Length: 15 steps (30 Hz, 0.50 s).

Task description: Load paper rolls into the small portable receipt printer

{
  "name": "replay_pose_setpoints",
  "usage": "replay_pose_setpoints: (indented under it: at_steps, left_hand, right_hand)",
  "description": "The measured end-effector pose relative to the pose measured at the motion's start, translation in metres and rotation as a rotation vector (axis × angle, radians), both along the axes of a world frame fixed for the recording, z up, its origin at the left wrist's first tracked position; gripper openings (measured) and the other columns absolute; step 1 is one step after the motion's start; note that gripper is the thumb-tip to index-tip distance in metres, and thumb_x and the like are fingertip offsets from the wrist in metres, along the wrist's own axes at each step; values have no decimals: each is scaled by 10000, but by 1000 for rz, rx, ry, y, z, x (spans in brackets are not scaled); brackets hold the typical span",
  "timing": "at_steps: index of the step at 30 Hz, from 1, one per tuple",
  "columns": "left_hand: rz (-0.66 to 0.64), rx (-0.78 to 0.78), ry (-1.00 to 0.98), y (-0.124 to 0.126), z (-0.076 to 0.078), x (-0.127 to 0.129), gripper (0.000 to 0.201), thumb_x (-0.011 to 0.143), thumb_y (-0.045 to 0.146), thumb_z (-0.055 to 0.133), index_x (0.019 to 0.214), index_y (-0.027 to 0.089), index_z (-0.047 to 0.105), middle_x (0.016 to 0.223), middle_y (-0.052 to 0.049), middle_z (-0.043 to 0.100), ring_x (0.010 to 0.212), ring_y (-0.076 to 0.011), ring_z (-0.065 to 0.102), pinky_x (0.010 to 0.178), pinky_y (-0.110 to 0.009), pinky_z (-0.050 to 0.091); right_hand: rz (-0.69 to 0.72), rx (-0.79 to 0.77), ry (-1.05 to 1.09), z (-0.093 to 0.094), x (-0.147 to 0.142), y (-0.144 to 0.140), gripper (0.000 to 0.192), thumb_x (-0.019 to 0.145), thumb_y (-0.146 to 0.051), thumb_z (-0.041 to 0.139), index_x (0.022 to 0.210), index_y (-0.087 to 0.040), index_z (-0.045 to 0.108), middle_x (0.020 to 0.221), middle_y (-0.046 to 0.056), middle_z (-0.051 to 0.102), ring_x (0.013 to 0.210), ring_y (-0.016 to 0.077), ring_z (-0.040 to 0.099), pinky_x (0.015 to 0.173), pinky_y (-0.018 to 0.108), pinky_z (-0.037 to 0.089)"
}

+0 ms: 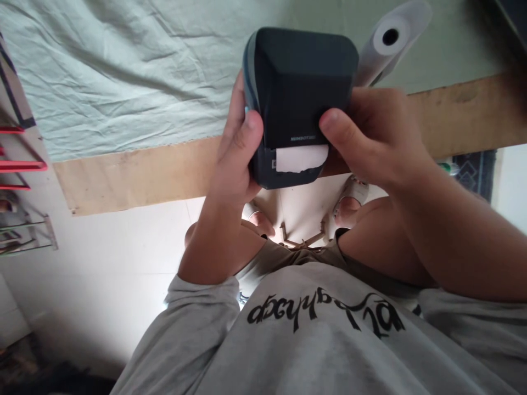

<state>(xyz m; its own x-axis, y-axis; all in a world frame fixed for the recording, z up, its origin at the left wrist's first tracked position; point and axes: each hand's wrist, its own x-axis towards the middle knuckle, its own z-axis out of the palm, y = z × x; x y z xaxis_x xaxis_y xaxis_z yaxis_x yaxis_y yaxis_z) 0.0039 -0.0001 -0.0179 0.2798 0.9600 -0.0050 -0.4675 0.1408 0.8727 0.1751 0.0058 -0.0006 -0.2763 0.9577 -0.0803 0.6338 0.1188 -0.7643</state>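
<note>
L hand (pixel 239 142) & R hand (pixel 376 131) grip dk NIIMBOT printer (pixel 304 82) above worktop (pixel 144 178) edge; torn-edged white paper (pixel 302 158) sticks out nr its lower end. White roll (pixel 379 49) beyond R hand, on grn cloth (pixel 123 71).

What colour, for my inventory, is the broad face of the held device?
The device's broad face looks near-black; the head view shows it.
</note>
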Motion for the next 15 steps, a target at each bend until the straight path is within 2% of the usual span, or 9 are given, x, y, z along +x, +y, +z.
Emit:
replay_pose_setpoints:
  at_steps: [3, 5, 11, 15]
  left_hand:
    - [14, -73, -23, 0, 1, 3, 375, 852, 441, 334, 1008, 194, 569, 1095, -23, 569, 1173, -232, 439, 897, -313, 466]
    - [46, -104, -71, 0, 2, 5, 382, 874, 396, 286, 960, 165, 578, 1047, -36, 586, 1145, -233, 467, 917, -341, 460]
    - [86, -145, -94, 1, 3, 6, 348, 880, 392, 287, 943, 160, 539, 1073, -61, 572, 1121, -217, 490, 902, -341, 471]
    - [132, -118, -135, 2, 2, 5, 307, 888, 336, 323, 878, 149, 567, 969, -22, 606, 982, -146, 561, 938, -279, 446]
  right_hand:
    - [12, 51, -121, 2, 0, -1, 600, 786, -620, 216, 684, -71, 436, 577, 39, 406, 552, -26, 323, 503, 112, 158]
    - [10, 62, -161, 3, 0, -1, 590, 786, -612, 223, 683, -72, 436, 559, 38, 410, 539, -25, 316, 506, 121, 142]
    - [72, 60, -222, 4, 2, 0, 547, 775, -612, 276, 745, -98, 462, 584, 19, 430, 526, -31, 310, 515, 125, 170]
    - [99, 49, -267, 4, 2, 3, 551, 737, -636, 348, 779, -108, 499, 588, 16, 453, 512, -31, 304, 516, 141, 175]
